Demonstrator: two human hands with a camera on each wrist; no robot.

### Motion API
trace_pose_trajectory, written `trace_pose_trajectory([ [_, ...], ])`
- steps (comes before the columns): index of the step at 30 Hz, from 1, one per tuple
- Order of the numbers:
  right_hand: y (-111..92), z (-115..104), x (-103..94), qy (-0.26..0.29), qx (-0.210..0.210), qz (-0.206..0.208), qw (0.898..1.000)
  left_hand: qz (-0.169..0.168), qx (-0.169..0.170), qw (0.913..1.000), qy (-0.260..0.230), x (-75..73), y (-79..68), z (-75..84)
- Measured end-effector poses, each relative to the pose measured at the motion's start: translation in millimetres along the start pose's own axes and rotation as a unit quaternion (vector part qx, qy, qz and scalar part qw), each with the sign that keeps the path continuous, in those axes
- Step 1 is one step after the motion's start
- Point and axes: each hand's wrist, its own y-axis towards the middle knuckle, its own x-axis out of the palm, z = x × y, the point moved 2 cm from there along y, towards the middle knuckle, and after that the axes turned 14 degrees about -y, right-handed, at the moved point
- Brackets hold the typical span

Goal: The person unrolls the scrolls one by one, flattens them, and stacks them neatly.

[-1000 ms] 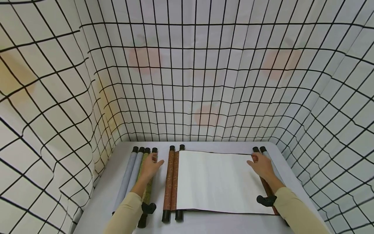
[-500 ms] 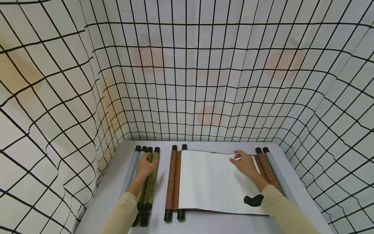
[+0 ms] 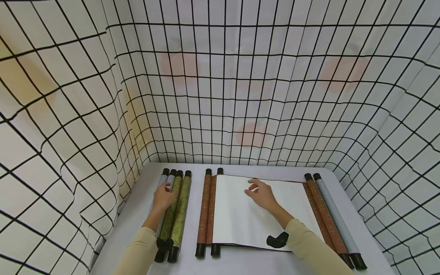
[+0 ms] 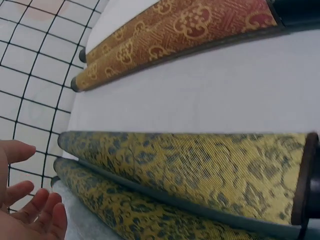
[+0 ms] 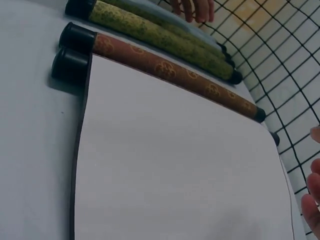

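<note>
A hanging scroll lies partly unrolled, its blank white paper (image 3: 240, 221) spread between red-brown patterned rolls. Over the far half of that paper is my right hand (image 3: 264, 195), fingers loosely bent and holding nothing; only its fingertips (image 5: 314, 187) show in the right wrist view. My left hand (image 3: 164, 198) is above the rolled scrolls at the left, also with nothing in its grasp. Under and beside it lie yellow-green patterned scrolls (image 3: 181, 214) and grey-blue ones (image 3: 163, 178). The left wrist view shows the left fingers (image 4: 37, 207) apart and slightly curved near the scrolls' far ends.
Two red-brown rolls (image 3: 203, 208) border the paper's left side. At its right are another red-brown roll (image 3: 323, 212) and a grey-blue roll (image 3: 338, 219), with black end caps. Black wire mesh (image 3: 227, 114) encloses the white table (image 3: 247, 263) at the back and sides.
My right hand has left the paper's far right corner and moved left across the sheet. My left hand has shifted left, from beside the outer yellow-green scroll to above the neighbouring scrolls.
</note>
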Motion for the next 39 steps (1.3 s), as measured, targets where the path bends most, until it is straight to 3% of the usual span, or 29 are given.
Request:
trace_pose_trajectory([
  [11, -9.9, -49.2, 47.2, 0.051, -0.041, -0.05, 0.997, -0.001, -0.008, 0.9994, 0.033, -7.2, -2.4, -16.8],
  [22, -23.5, -97.5, 95.8, 0.116, -0.067, -0.118, 0.984, -0.012, -0.01, 0.9987, 0.048, -9.4, -3.6, -23.2],
  [27, -30.2, -116.2, 110.3, 0.154, -0.053, -0.151, 0.975, -0.01, 0.001, 0.9994, 0.032, -13.4, -4.0, -25.8],
  [34, -44.3, -144.1, 133.7, 0.251, -0.015, -0.204, 0.946, -0.008, 0.01, 0.9999, 0.006, -19.5, -1.7, -35.5],
  [36, -48.2, -150.8, 141.2, 0.258, -0.007, -0.209, 0.943, -0.007, 0.014, 0.9999, 0.001, -20.5, -1.2, -37.7],
  [39, -53.5, -160.7, 150.9, 0.24, 0.003, -0.211, 0.948, -0.012, 0.032, 0.9994, 0.011, -20.7, -0.6, -40.9],
])
